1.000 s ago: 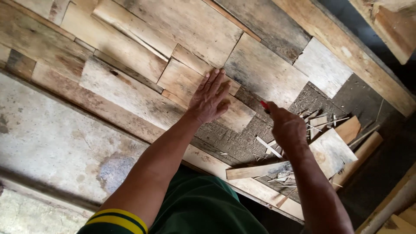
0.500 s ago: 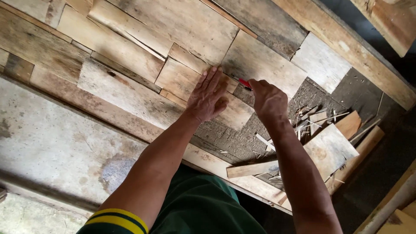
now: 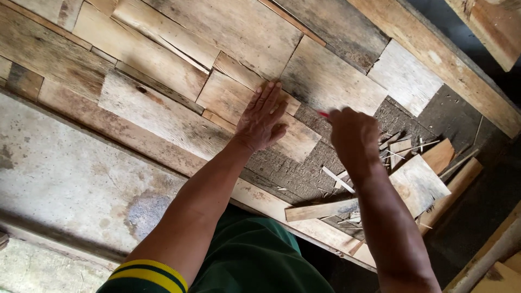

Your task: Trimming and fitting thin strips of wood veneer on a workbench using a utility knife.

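The left hand [image 3: 264,119] presses flat, fingers spread, on a pale weathered wooden plank [image 3: 247,103]; the right hand [image 3: 355,135] grips a thin red pencil [image 3: 323,114].

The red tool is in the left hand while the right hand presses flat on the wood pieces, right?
Not quite. The head view shows it the other way round: the red tool pokes out of the right hand, which is closed around it, and the left hand is the one pressing flat on the wood pieces.
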